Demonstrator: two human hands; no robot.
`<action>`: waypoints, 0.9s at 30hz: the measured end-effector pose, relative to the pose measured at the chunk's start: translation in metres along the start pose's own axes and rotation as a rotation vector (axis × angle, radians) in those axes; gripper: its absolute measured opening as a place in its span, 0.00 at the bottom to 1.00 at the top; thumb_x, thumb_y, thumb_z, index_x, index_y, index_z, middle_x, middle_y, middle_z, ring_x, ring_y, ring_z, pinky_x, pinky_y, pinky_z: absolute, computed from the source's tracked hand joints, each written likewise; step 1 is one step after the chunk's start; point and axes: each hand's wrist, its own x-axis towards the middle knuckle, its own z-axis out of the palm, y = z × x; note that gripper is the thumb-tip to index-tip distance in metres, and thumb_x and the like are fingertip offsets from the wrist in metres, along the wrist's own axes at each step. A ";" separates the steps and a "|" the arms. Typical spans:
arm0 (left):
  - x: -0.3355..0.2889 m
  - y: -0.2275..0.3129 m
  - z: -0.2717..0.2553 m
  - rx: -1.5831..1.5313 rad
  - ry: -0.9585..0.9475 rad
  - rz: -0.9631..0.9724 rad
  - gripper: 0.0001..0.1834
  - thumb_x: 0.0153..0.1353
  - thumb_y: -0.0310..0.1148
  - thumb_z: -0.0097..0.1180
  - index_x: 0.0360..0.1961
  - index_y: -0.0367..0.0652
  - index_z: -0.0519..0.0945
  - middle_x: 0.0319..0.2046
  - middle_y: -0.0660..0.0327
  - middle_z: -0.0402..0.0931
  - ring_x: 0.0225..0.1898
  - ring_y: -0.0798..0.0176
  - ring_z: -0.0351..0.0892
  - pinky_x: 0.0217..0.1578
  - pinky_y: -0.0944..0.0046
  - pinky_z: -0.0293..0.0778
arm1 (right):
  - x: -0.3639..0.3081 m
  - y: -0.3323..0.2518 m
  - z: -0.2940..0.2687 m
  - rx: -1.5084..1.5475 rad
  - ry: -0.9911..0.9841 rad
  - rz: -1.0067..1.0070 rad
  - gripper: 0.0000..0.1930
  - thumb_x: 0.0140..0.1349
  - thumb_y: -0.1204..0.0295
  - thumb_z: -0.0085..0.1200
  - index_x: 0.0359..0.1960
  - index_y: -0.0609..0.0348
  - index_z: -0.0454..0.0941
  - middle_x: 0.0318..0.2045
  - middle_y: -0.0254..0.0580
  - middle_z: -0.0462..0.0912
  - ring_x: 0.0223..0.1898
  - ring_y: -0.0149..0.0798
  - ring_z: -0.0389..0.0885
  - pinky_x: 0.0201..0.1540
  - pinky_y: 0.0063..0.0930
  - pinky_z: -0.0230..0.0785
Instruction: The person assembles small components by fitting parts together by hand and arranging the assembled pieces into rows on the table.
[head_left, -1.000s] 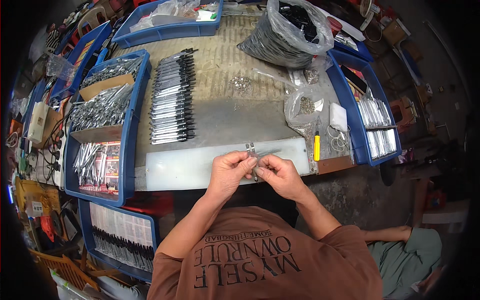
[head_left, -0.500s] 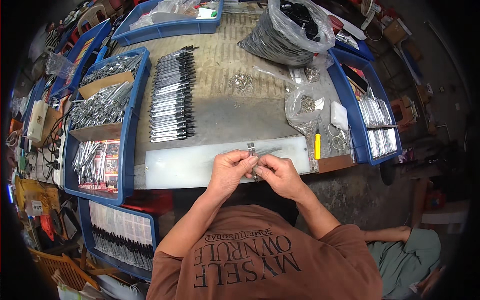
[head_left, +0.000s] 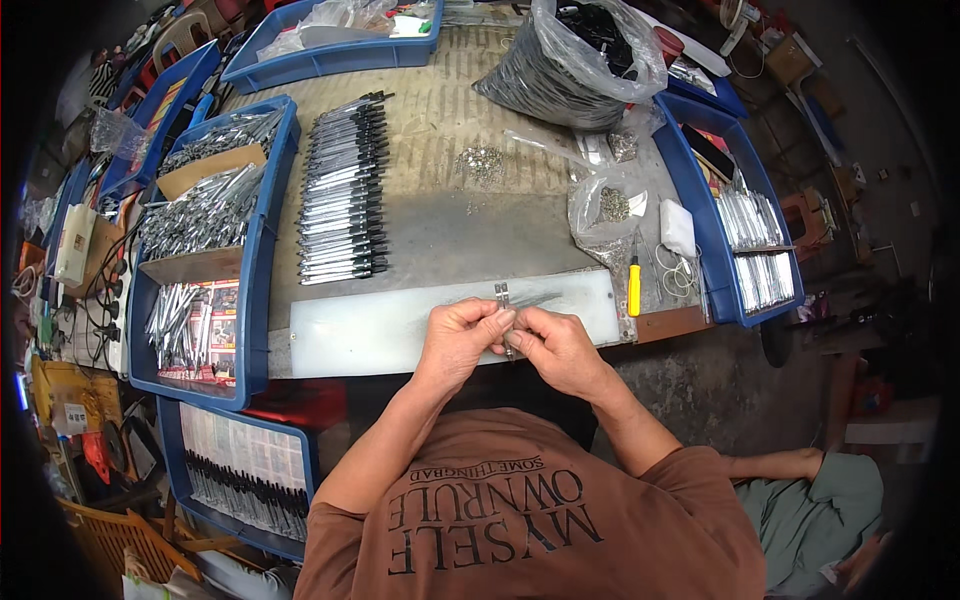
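Observation:
Over the white board (head_left: 350,325) at the table's near edge, my left hand (head_left: 460,342) and my right hand (head_left: 562,352) meet with thumbs and fingertips pinched. Between them is a slim silver-and-dark metal piece (head_left: 502,292), its upper end poking out above the fingers. The fingers cover most of it, so its exact kind is hidden. Farther left on the table lies a long row of silver rods with black ends (head_left: 342,200). A yellow-handled screwdriver (head_left: 634,288) rests just right of the board.
Blue trays of metal rods flank the table at left (head_left: 258,290) and right (head_left: 690,215). A small pile of metal bits (head_left: 480,163) lies mid-table. A large clear bag of black parts (head_left: 550,85) stands at the back, with a smaller parts bag (head_left: 590,228) nearer. Another person's arm (head_left: 775,465) shows at right.
Both hands stay pinched together in nearly the same place. The metal piece's upper end has turned slightly between the fingers; the whole view has shifted a touch.

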 end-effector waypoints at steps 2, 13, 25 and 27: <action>0.000 0.000 0.000 0.006 0.008 0.002 0.06 0.56 0.27 0.56 0.29 0.35 0.79 0.23 0.64 0.75 0.22 0.74 0.70 0.24 0.75 0.69 | 0.000 0.003 0.001 0.005 0.007 -0.017 0.06 0.58 0.74 0.47 0.27 0.64 0.70 0.23 0.47 0.78 0.26 0.49 0.77 0.28 0.34 0.67; -0.004 0.007 -0.007 0.253 -0.069 0.119 0.06 0.56 0.26 0.56 0.25 0.33 0.79 0.22 0.65 0.71 0.22 0.74 0.70 0.22 0.74 0.68 | 0.005 0.007 -0.021 -0.116 0.008 -0.207 0.08 0.56 0.70 0.51 0.29 0.64 0.72 0.21 0.48 0.75 0.24 0.49 0.74 0.27 0.35 0.64; -0.014 0.019 -0.006 0.557 -0.326 0.084 0.06 0.54 0.27 0.57 0.27 0.35 0.78 0.21 0.62 0.71 0.22 0.72 0.70 0.22 0.68 0.66 | 0.010 0.007 -0.031 -0.060 -0.131 -0.384 0.06 0.54 0.73 0.54 0.25 0.63 0.73 0.18 0.42 0.73 0.22 0.43 0.72 0.26 0.31 0.63; -0.011 0.015 -0.006 0.615 -0.277 0.145 0.06 0.54 0.27 0.56 0.30 0.35 0.77 0.24 0.59 0.72 0.25 0.66 0.72 0.26 0.66 0.68 | 0.008 0.004 -0.028 -0.031 -0.023 -0.283 0.08 0.54 0.72 0.52 0.24 0.64 0.71 0.17 0.47 0.72 0.20 0.46 0.72 0.25 0.34 0.63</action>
